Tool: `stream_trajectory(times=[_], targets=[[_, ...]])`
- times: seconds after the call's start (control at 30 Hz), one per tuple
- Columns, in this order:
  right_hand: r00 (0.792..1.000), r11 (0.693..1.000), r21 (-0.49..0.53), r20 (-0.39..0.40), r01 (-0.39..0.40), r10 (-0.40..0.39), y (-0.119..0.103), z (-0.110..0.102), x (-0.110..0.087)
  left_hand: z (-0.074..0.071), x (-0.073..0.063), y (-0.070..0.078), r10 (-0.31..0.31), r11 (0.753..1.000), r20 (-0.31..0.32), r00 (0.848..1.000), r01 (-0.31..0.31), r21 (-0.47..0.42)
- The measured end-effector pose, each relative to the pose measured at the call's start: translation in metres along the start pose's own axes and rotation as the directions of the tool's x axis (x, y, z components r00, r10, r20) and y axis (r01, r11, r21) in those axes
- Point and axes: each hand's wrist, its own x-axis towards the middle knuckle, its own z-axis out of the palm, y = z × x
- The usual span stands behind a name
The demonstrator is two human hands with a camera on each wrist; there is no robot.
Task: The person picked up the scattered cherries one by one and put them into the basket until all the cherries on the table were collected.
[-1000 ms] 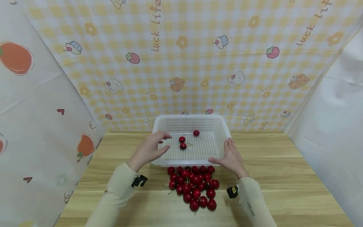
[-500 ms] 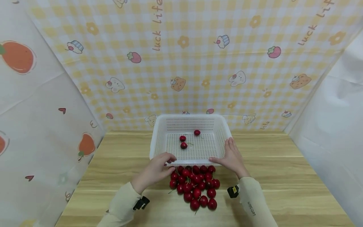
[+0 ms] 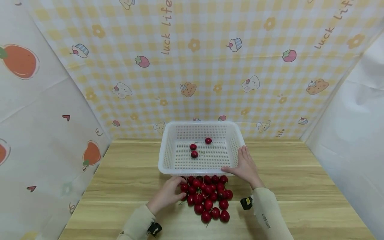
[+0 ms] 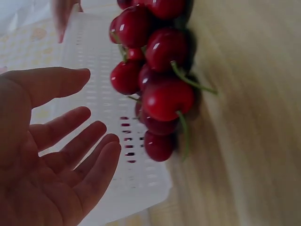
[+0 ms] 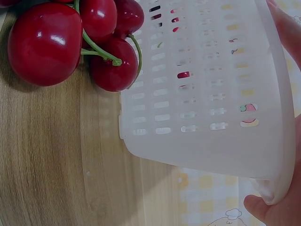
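A pile of dark red cherries (image 3: 207,204), some with green stems, lies on the table in front of a white plastic basket (image 3: 198,171). Three more cherries (image 3: 194,154) are inside the basket. My left hand (image 3: 168,195) is at the pile's left edge, fingertips right by the outermost cherries. In the left wrist view its thumb and fingers (image 4: 96,176) are spread and slightly bent, with nothing between them. My right hand (image 3: 244,169) holds the basket's front right corner, thumb on the front rim and fingers along the right side.
The wooden table (image 3: 300,186) extends to both sides of the basket. Behind it hangs a yellow checked cloth (image 3: 192,66) close to the basket's back. White sheets (image 3: 45,133) border the table at left and right.
My left hand has come back from over the basket's left side, down and toward me, to the left edge of the cherry pile. The right hand stays on the basket.
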Motion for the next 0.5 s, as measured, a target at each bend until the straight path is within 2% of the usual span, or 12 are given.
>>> stream_trajectory(times=[0.3,0.5], targets=[[1.000,1.000,0.008,0.007,-0.010,0.010,0.001,0.001,0.000,0.017,0.001,-0.011,-0.062,0.998,0.023,0.998,0.063,-0.020],[1.000,1.000,0.005,0.008,-0.008,0.008,0.001,0.000,0.001,0.023,0.003,-0.014,-0.068,0.997,0.028,0.997,0.069,-0.026]])
